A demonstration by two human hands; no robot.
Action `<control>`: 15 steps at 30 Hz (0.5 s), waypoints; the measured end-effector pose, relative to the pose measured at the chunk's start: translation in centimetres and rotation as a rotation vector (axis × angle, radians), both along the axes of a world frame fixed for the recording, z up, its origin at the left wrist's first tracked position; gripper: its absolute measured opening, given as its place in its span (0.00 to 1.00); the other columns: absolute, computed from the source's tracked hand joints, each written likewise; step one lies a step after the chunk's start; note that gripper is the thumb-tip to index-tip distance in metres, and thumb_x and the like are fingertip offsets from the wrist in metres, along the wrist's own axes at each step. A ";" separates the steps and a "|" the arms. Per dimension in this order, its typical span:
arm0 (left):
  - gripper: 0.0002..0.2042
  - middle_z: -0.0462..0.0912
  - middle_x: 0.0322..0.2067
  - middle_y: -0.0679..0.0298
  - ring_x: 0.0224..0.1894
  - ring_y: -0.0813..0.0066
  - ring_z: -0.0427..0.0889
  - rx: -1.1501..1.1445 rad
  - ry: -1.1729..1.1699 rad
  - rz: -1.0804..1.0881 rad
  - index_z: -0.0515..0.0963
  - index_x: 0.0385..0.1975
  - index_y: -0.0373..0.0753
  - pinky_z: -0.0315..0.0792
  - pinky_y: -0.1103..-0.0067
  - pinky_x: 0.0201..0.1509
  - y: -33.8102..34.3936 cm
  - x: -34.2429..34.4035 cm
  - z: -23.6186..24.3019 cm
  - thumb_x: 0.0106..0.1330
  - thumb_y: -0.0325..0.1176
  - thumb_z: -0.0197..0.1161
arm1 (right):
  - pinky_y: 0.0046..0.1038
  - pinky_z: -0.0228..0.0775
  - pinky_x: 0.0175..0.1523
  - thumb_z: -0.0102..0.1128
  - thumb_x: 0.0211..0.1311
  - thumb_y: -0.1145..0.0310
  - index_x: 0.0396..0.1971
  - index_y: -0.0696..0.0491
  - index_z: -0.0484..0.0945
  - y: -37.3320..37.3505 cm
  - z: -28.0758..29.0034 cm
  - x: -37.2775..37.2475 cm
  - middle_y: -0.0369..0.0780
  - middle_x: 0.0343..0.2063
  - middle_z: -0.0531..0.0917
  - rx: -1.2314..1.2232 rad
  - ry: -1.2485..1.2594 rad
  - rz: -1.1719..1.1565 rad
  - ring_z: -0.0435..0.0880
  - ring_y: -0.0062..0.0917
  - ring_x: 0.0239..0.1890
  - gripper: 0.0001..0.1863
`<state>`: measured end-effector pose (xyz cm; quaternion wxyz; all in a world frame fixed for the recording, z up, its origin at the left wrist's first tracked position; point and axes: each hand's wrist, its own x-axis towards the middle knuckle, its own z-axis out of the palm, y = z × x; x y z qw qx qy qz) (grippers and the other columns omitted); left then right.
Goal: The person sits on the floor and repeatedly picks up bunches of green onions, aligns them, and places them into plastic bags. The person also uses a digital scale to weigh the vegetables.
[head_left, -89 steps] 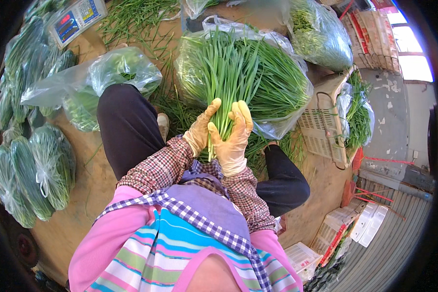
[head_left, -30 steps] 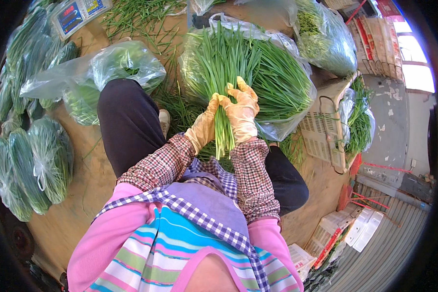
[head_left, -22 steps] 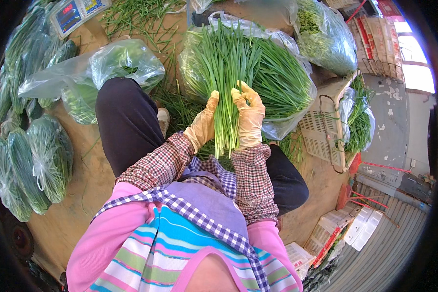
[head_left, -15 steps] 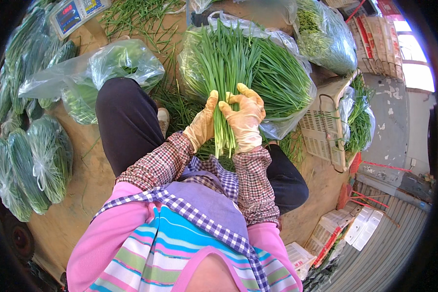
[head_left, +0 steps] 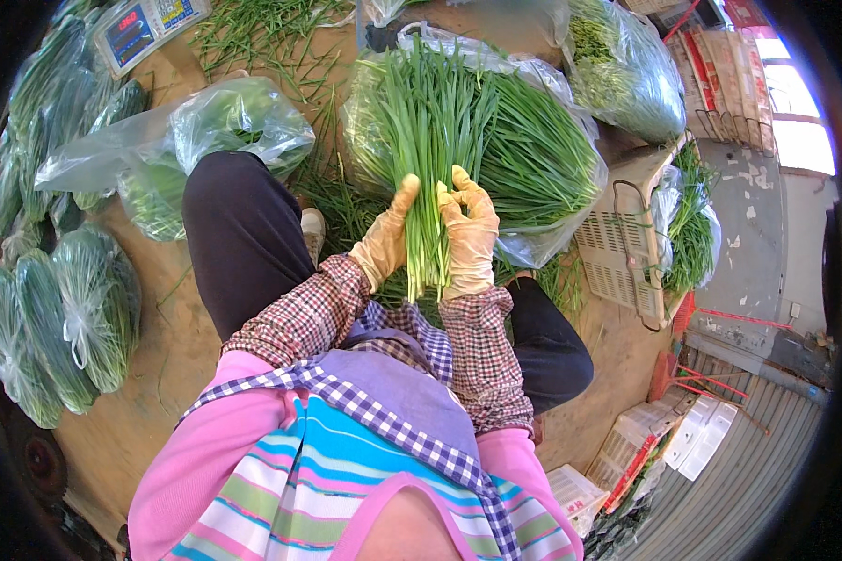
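Observation:
A bunch of garlic chives (head_left: 430,192), pale stem ends toward me and green leaves pointing away, is held upright between my gloved hands. My left hand (head_left: 382,238) is closed around its left side, the thumb along the stems. On the other side my right hand (head_left: 471,234) grips the stems, its thumb and fingers curled at their edge. Behind the bunch lies an opened clear plastic bag (head_left: 557,224) with a large heap of loose chives (head_left: 543,150); the bunch's leaf tips rest over it.
Filled bags of greens (head_left: 94,313) lie at the left, with another bag (head_left: 239,117) beside my knee. A digital scale (head_left: 145,33) stands at the far left. To the right is a plastic crate (head_left: 617,238) of greens, and a large bag (head_left: 627,75) sits behind it.
My right hand has shifted slightly left and its fingers now sit closer against the stems. The bunch has moved a little left and looks narrower at the stem ends.

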<state>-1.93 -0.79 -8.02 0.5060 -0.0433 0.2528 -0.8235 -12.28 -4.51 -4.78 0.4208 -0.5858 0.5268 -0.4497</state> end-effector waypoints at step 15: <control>0.14 0.79 0.35 0.61 0.36 0.67 0.79 -0.128 -0.521 -0.022 0.72 0.40 0.37 0.74 0.72 0.46 0.6 1.2 -0.9 0.52 0.31 0.54 | 0.33 0.56 0.60 0.67 0.41 0.67 0.42 0.47 0.80 0.2 4.2 1.9 0.42 0.50 0.75 -0.344 0.677 0.070 0.67 0.35 0.55 0.21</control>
